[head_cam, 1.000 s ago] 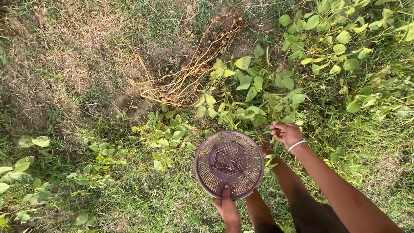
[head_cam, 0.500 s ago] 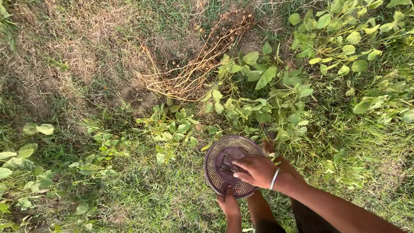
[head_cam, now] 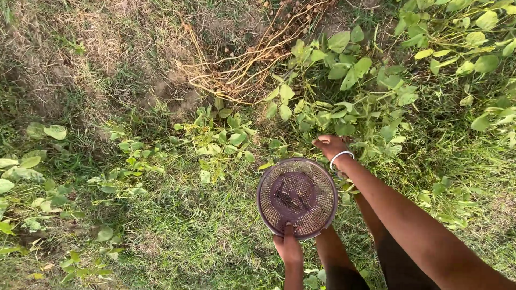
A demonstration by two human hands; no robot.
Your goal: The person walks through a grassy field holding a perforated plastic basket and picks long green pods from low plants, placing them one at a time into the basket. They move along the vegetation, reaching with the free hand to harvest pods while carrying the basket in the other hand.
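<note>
Right hand (head_cam: 329,146) off the basket (head_cam: 297,197), back among leaves (head_cam: 349,115).

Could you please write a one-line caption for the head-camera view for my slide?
Left hand holds a round brown mesh basket over grass while right hand reaches into leafy green plants.

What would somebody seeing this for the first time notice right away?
Probably the round brown mesh basket low in the middle, gripped at its near rim by the left hand. Just above it, the right hand, a pale bangle on its wrist, reaches into the leafy green plants. A tangle of dry yellow stems lies on bare soil beyond.
</note>
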